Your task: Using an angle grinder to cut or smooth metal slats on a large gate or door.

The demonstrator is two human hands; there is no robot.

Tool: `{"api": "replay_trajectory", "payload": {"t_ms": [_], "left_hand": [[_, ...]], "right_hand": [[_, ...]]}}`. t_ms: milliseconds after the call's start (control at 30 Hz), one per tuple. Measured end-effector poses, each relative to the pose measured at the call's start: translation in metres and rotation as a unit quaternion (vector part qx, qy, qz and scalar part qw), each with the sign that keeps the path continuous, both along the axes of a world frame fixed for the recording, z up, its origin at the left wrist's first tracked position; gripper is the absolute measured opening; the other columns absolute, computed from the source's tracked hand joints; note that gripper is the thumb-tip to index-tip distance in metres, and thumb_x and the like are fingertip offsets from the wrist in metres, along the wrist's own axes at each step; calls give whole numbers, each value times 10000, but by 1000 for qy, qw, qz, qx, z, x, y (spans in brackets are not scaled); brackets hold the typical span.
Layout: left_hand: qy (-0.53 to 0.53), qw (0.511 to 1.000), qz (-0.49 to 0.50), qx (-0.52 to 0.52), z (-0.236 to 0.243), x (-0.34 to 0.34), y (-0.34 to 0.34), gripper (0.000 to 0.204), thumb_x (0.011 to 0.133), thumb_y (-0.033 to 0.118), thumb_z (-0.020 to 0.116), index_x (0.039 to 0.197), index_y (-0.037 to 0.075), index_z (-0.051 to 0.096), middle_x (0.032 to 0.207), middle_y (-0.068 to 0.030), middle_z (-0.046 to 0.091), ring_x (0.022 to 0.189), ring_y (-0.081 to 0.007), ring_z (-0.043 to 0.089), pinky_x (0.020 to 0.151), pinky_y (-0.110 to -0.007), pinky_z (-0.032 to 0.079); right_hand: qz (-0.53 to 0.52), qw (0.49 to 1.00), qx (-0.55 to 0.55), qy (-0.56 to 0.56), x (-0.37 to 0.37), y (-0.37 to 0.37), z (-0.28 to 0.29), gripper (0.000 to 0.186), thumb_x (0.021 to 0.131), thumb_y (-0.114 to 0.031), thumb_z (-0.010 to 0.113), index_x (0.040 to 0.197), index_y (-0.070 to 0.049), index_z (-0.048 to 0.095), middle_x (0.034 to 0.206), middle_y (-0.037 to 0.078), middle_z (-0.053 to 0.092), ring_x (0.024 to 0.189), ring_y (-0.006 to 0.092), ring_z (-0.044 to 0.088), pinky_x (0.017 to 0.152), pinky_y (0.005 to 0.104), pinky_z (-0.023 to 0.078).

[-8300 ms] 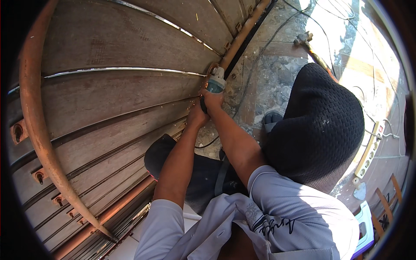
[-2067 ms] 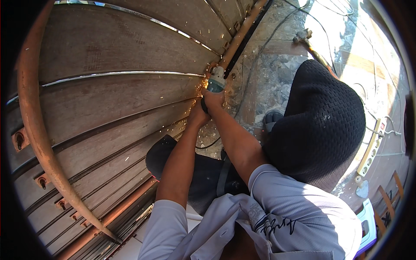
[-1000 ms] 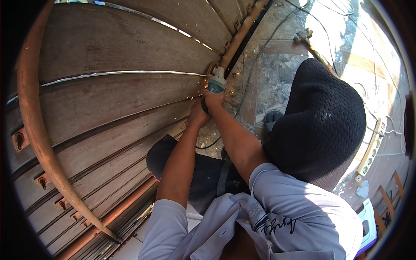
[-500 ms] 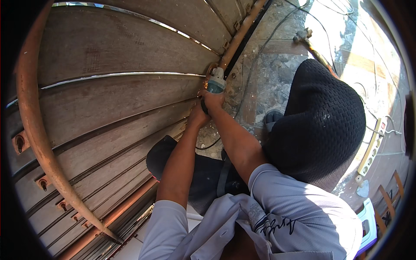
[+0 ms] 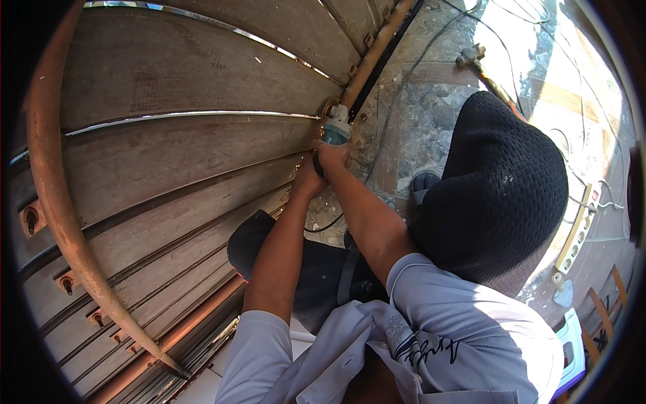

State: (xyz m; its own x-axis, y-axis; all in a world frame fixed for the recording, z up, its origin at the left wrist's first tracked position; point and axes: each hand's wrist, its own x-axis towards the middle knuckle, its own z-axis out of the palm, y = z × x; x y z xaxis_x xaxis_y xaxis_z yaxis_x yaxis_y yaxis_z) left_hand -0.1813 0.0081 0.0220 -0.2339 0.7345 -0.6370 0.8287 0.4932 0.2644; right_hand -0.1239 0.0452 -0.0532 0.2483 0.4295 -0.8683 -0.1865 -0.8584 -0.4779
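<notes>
Scattering sparks (image 5: 297, 163) differently than before; clasping forward-pointing angle grinder (image 5: 334, 135) in fingers (image 5: 325, 149), with right hand (image 5: 332, 157) ahead of left hand (image 5: 308, 180).

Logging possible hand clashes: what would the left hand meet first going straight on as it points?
Most likely the right hand, which grips the angle grinder just ahead of the left hand; whether the two hands touch is hard to tell.

Green and light grey are seen on the grinder (image 5: 335, 136). The boards (image 5: 202, 71) are coloured dull brown, and the bent pipe (image 5: 46, 148) is covered in rusty orange. The trousers (image 5: 498, 182) are coloured black with a woven-looking pattern. The shirt (image 5: 471, 323) is coloured pale grey with black squiggles.
</notes>
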Motion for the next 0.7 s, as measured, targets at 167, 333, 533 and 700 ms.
{"api": "replay_trajectory", "payload": {"t_ms": [167,333,533,700], "left_hand": [[-20,999,-31,-30,-14,-20,-2,651,764,380,774,1302,64,590,1263,-243,648,1224,-394,594,977,-462,490],[-18,999,-30,-40,-8,-8,2,646,770,380,771,1304,65,589,1275,-237,645,1224,-389,597,972,-463,490],[-51,997,-43,36,1,-10,-2,613,781,373,766,1277,52,605,1254,-229,659,1207,-394,609,961,-458,492],[-51,997,-27,45,5,-4,-3,574,792,363,752,1247,38,622,1252,-236,656,1205,-387,614,961,-444,494]], "right_hand": [[-23,999,14,29,-2,0,17,701,619,-270,874,1143,116,612,1147,280,668,1068,398,670,940,423,518],[-21,1000,5,-20,-5,0,-4,648,625,-254,865,1116,98,631,1115,254,685,1036,374,684,917,420,525],[-41,998,37,30,-10,-7,-3,590,625,-255,866,1063,81,658,1062,239,701,987,351,698,897,413,528],[-23,1000,-1,4,-10,-5,-10,628,619,-277,881,1079,89,659,1095,245,697,1005,353,696,904,414,526]]}}
